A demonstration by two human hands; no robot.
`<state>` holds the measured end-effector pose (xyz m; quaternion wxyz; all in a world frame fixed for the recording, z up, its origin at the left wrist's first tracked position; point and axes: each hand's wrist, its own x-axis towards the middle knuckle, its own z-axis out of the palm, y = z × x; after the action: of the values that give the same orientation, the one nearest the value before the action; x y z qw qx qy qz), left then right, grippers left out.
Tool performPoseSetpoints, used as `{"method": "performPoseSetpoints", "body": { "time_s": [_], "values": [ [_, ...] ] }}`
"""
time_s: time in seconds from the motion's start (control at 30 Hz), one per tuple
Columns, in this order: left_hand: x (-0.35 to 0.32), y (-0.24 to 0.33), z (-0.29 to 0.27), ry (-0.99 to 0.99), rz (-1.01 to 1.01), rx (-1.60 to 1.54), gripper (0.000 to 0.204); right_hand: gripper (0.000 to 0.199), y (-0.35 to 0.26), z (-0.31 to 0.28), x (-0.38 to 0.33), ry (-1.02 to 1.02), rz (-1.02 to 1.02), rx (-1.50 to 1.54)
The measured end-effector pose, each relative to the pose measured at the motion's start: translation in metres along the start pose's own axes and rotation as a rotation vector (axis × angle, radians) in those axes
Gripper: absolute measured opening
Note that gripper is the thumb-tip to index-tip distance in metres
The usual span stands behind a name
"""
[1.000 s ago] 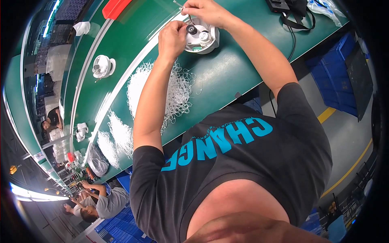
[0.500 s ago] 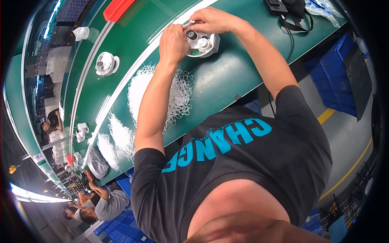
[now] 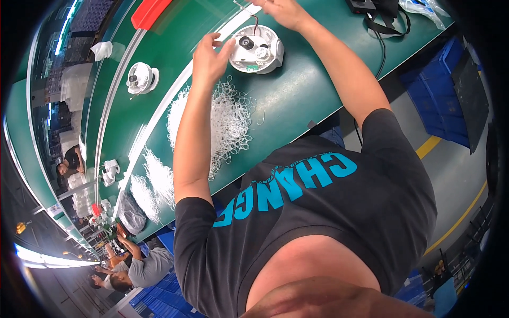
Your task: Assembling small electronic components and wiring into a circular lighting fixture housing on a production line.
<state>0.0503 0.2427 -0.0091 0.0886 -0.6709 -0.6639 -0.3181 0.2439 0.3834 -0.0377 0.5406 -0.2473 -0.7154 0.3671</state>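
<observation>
**A:** What does the view from the head show, going left to right?

**B:** A long green workbench [image 3: 297,100] runs across the top; on its left stretch sits a second white dome unit [image 3: 140,78], well apart from the hands; a red tray [image 3: 150,12] lies at the upper edge; further along comes a loose heap of white wire ties [image 3: 225,124], just below the work.

**A:** And the hands?

**B:** The left hand [image 3: 211,57] hovers with fingers spread wide, holding nothing, its fingertips just beside the rim of the white dome camera [image 3: 256,49]; that unit rests on the bench, dark lens upward; the right hand [image 3: 283,11] is raised above it, fingers narrowed as if pinching a thin wire [image 3: 253,17] that curves down toward the unit; whether it truly grips the wire I cannot tell.

**A:** How would this step go well?

**B:** My judgement: steady the dome's rim with the left hand so it cannot slide; keep the wire taut and clear of the lens.

**A:** What could get in the way?

**B:** The tie heap lies close enough to snag; to the right a black device with cables [image 3: 379,16] and a clear plastic bag [image 3: 424,10] crowd the bench edge; another person [image 3: 140,267] works at lower left, far off.
</observation>
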Motion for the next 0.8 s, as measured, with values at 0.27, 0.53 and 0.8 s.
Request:
{"method": "performPoseSetpoints", "body": {
  "time_s": [0.27, 0.53, 0.8],
  "values": [
    [0.036, 0.002, -0.007, -0.674, -0.619, -0.821, 0.029, 0.032, 0.076, -0.004, -0.001, 0.213, 0.086, -0.395],
    [0.089, -0.09, 0.035, -0.127, -0.923, -0.847, 0.028, 0.032, 0.043, -0.001, -0.018, -0.055, 0.403, -0.328],
    [0.056, -0.096, 0.057, -0.174, -0.812, -0.696, 0.031, 0.026, 0.076, 0.006, -0.024, 0.02, 0.226, -0.343]
  ]
}}
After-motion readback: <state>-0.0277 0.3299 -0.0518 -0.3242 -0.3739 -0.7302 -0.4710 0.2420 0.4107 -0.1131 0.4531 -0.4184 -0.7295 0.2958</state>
